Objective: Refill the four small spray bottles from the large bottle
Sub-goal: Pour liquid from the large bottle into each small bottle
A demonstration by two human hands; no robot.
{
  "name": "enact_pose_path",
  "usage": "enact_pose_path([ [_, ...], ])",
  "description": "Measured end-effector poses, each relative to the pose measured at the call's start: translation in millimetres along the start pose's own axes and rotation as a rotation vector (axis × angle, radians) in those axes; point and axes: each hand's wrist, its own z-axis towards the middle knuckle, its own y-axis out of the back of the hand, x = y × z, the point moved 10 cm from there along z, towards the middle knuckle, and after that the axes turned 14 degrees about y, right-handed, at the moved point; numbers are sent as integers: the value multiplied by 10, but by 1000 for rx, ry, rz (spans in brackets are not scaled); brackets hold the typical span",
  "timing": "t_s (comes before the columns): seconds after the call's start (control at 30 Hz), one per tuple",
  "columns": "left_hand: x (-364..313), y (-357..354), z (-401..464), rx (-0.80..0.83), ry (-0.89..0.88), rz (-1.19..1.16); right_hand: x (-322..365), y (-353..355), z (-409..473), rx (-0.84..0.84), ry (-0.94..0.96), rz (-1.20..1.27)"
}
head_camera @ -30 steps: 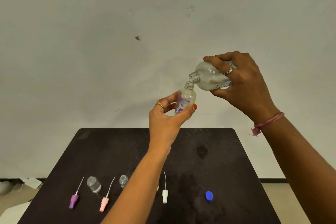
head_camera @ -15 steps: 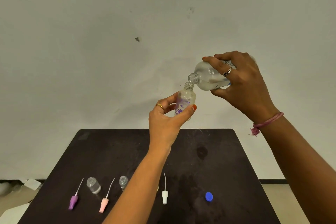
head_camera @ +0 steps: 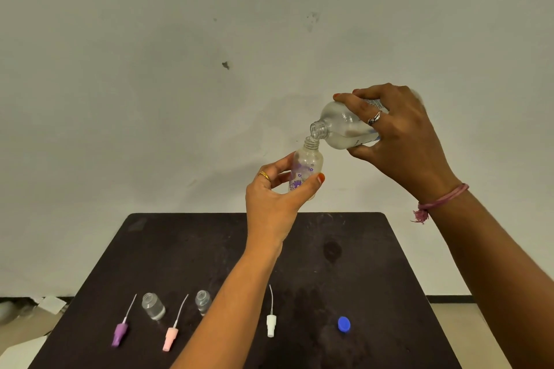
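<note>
Along the near edge of the dark brown counter (head_camera: pixel 186 249), starting toward its left corner, lies a purple spray nozzle with a thin white dip tube (head_camera: pixel 120 332). Just beside it stands a small clear uncapped spray bottle (head_camera: pixel 153 306), then a pink spray nozzle with its white tube (head_camera: pixel 171 338), then a second small clear uncapped bottle (head_camera: pixel 203 302), partly hidden behind the left forearm. Past that arm lies a white spray nozzle with a white tube (head_camera: pixel 271 324), and further toward the right corner a round blue cap (head_camera: pixel 344 324), well apart from the rest.

Above the far edge of the counter, the left hand (head_camera: pixel 274 204) holds a small clear spray bottle printed with purple flowers (head_camera: pixel 305 169) upright in the air, its fingers (head_camera: pixel 277 166) and thumb clamped round the lower body. The bottle's open threaded neck sits directly under the mouth of the large clear plastic bottle (head_camera: pixel 341 127). That large bottle is tilted mouth-down to the left, the two openings touching or very nearly so. The right hand (head_camera: pixel 401 141) grips it from above, fingers wrapped over its body and thumb beneath. A ring shows on one finger, and a pink thread band (head_camera: pixel 440 199) circles the right wrist.
</note>
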Motion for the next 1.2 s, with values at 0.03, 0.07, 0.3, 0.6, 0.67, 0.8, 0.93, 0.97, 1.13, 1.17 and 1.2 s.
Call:
enact_pose_path([
  [0.03, 0, -1, 0, 0, 0, 0, -3, -1, 1, 2, 0, 1],
  [0.07, 0, -1, 0, 0, 1, -2, -3, -1, 1, 3, 0, 1],
  [0.3, 5, -2, 1, 2, -3, -3, -1, -2, 1, 1, 2, 3],
  [0.6, 20, -4, 12, 12, 0, -2, -1, -28, -12, 1, 0, 16],
  [0.67, 24, -6, 16, 15, 2, -2, -3, -25, -10, 0, 1, 16],
  [0.8, 24, -8, 24, 14, 1, 1, -3, -25, -7, 1, 7, 12],
  [0.93, 22, -15, 23, 18, -2, -3, -13, -43, -12, 6, 6, 14],
  [0.97, 24, -18, 23, 19, -2, -5, -18, -48, -15, 8, 5, 16],
  [1.13, 31, -16, 31, 13, -2, 0, -16, -51, -18, 10, 1, 17],
  [1.17, 34, -16, 33, 13, -3, -2, -14, -51, -15, 10, 2, 16],
  [1.2, 35, -16, 34, 13, -2, -3, -11, -50, -13, 10, 4, 16],
])
